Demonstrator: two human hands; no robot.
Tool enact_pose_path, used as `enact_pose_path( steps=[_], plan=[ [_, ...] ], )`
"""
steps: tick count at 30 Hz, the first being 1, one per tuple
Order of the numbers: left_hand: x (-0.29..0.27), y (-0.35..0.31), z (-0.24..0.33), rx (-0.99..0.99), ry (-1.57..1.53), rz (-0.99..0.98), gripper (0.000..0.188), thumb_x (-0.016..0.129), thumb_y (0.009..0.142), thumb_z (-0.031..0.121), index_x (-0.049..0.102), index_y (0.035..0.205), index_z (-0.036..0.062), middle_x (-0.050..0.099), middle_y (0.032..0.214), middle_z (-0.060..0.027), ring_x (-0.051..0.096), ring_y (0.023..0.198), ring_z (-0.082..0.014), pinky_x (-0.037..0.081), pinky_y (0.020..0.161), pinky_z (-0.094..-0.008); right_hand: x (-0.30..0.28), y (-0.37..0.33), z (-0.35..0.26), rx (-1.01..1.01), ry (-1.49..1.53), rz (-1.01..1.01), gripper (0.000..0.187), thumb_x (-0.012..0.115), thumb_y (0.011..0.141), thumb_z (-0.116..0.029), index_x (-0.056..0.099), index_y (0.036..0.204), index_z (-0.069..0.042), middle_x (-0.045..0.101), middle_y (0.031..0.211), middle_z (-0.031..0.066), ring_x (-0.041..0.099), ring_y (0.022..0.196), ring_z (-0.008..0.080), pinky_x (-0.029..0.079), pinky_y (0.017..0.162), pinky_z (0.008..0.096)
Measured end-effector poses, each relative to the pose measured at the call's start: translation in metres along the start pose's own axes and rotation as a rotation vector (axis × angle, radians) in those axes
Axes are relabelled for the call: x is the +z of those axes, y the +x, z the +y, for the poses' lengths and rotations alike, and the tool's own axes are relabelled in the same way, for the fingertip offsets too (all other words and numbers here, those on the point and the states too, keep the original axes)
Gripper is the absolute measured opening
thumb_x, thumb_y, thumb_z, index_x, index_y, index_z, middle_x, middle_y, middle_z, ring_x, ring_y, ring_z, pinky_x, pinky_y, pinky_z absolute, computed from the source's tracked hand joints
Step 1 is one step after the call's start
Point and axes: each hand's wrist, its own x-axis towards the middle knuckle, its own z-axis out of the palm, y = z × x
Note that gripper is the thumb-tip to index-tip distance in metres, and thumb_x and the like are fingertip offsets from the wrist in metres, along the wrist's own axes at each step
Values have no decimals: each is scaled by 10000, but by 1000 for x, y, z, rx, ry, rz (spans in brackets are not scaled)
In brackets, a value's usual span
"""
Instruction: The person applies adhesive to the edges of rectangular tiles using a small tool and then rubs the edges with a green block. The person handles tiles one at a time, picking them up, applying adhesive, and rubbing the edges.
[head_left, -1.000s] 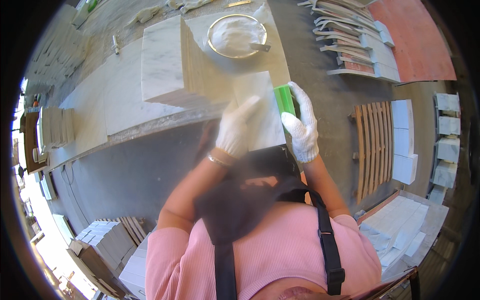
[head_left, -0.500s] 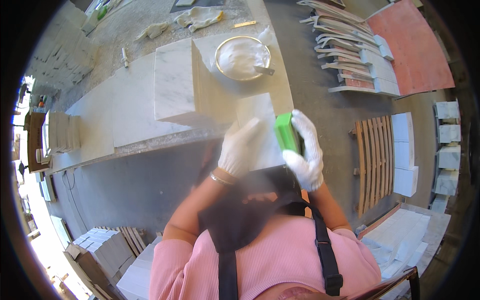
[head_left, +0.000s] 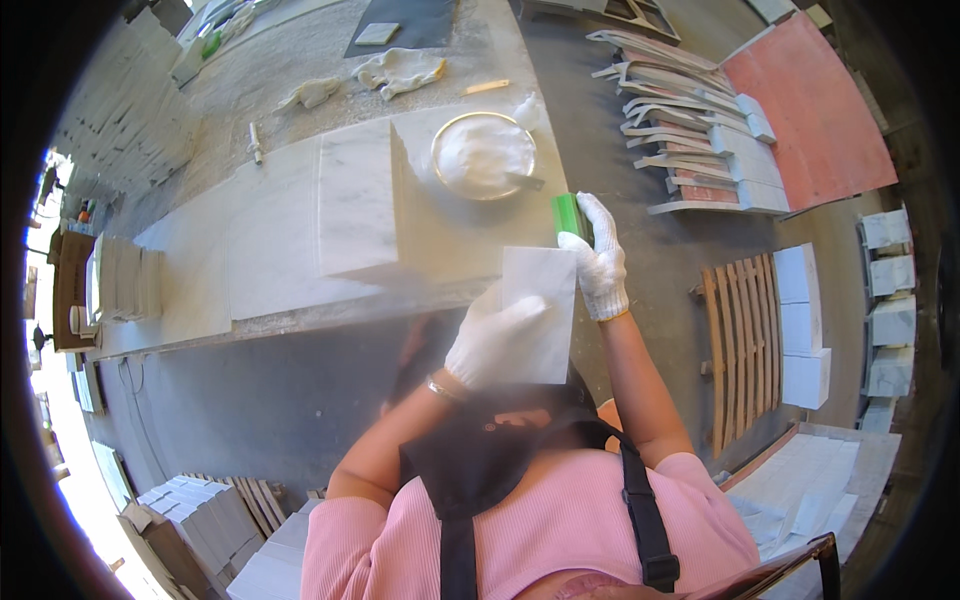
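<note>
My left hand (head_left: 488, 340), in a white knit glove, grips a thin white marble tile (head_left: 553, 305) in front of my apron, its thumb laid across the face. The glove covers the tile's left side. Just beyond the tile's upper right corner is my right hand (head_left: 603, 262), gloved too and closed around a bright green block (head_left: 570, 217), perhaps a sanding block. The block appears apart from the tile. On the table (head_left: 185, 285) ahead stands a stack of marble tiles (head_left: 357, 205). Beside it is a gold-rimmed bowl (head_left: 435, 160) of white powdery material, a small scraper (head_left: 525, 182) at its edge.
Farther back on the table lie spare gloves (head_left: 398, 70), a yellow strip (head_left: 487, 87) and a small white tile (head_left: 379, 34) on a dark sheet. To the right are a slatted wooden pallet (head_left: 742, 350) with white blocks and a red board (head_left: 805, 110). Another tile stack (head_left: 125, 285) is far left.
The green block was at the tile's right edge; my right hand has carried it up and away. The tile has turned more upright and shifted right and nearer me.
</note>
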Motion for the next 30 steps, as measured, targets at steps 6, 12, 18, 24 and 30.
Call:
enact_pose_path(
  steps=[6, 12, 18, 24, 30],
  plan=[
    [0, -3, 3, 53, -1, 38, 410, 725, 978, 72, 616, 1369, 12, 688, 1170, -27, 653, 1014, -118, 560, 869, -303, 5, 8, -2, 117, -189, -84, 605, 708, 978, -302, 564, 1485, -4, 530, 1560, 207, 487, 1461, 333, 352, 1223, 392],
    [3, 1, 10, 86, 49, 63, 391, 725, 994, 130, 619, 1355, 19, 684, 1139, -26, 650, 991, -109, 560, 836, -296, -23, -61, -48, 184, 341, -132, 586, 668, 1023, -246, 525, 1512, 44, 597, 1502, 206, 554, 1399, 293, 394, 1189, 384],
    [18, -13, 37, 168, 102, -74, 506, 669, 1042, 251, 532, 1462, 5, 673, 1280, -106, 642, 1166, -175, 525, 1004, -358, -27, -118, -41, 376, 326, -547, 554, 747, 972, -239, 597, 1431, 33, 715, 1288, 138, 638, 1214, 212, 484, 1066, 358],
    [16, -71, 105, 469, 188, 112, 569, 756, 968, 191, 538, 1443, -35, 659, 1310, -63, 613, 1198, -151, 491, 1055, -337, -51, -105, -41, 369, 401, -408, 463, 733, 974, -93, 626, 1400, 54, 728, 1283, 141, 710, 1105, 201, 567, 955, 325],
    [-10, -119, 148, 418, 325, 383, 566, 785, 923, 124, 580, 1435, -4, 696, 1266, -68, 659, 1112, -142, 549, 957, -329, -38, -77, -79, 302, 395, -375, 566, 713, 993, -231, 573, 1472, 37, 722, 1283, 144, 721, 1047, 198, 572, 857, 314]
  ],
)
